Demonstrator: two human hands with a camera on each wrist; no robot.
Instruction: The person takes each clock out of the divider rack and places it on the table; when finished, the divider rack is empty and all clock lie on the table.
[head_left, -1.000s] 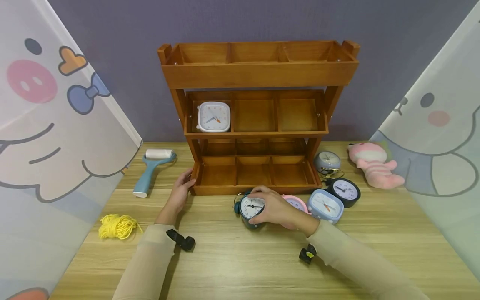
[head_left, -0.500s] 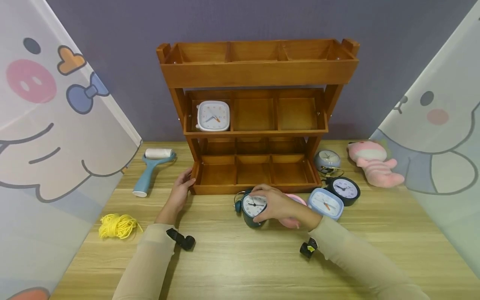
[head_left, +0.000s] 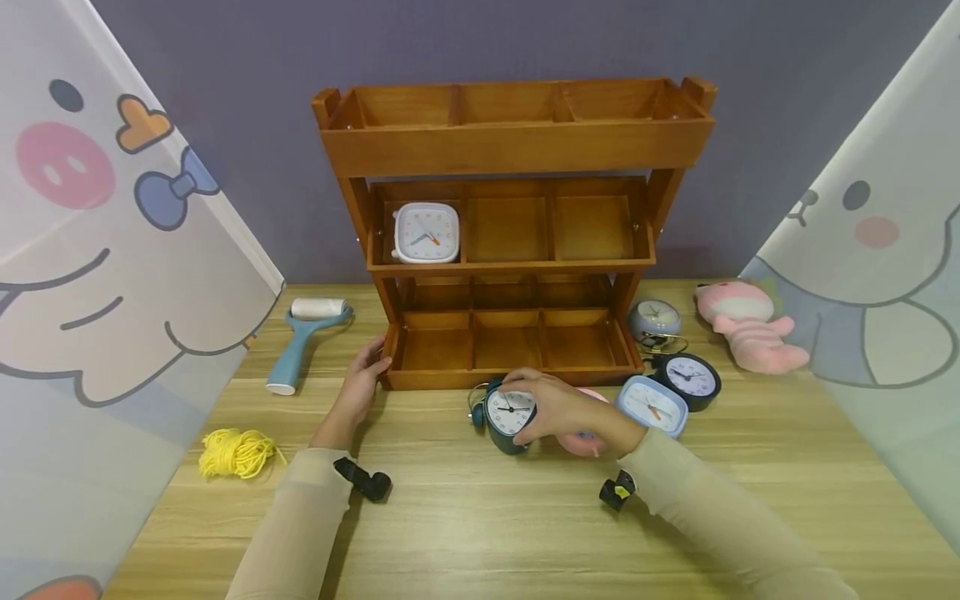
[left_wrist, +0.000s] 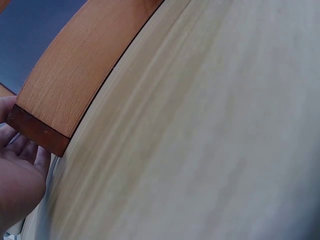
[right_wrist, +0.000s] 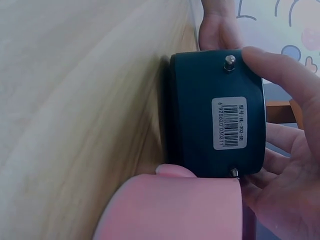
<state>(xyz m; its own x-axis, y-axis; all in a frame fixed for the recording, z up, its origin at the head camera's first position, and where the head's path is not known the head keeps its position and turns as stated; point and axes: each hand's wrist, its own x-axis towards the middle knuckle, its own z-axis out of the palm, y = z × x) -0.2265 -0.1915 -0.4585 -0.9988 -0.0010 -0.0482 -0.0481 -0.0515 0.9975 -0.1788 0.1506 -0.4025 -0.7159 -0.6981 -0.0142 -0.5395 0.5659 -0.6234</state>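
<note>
My right hand (head_left: pixel 551 408) grips a dark green twin-bell alarm clock (head_left: pixel 507 415), thumb and fingers on opposite sides of its round body. The clock lies face up on the table, just in front of the shelf. In the right wrist view, the clock's underside shows a barcode label (right_wrist: pixel 230 123) and two small metal feet. A pink clock (head_left: pixel 581 444) lies beside it, partly covered by my right hand and wrist. My left hand (head_left: pixel 358 385) holds the lower left corner of a wooden tiered shelf (head_left: pixel 517 150), with the fingers behind the corner in the left wrist view.
A white clock (head_left: pixel 427 233) sits in the middle tier's left compartment. Right of the shelf are a light blue clock (head_left: pixel 652 407), a black clock (head_left: pixel 687 381), a grey-blue clock (head_left: pixel 656 323) and a pink plush toy (head_left: pixel 750 327). A lint roller (head_left: pixel 303 346) and yellow cord (head_left: pixel 236 452) lie left.
My right hand and the green clock have shifted slightly to the right, and more of the pink clock's lower part shows. The left hand stays on the shelf corner.
</note>
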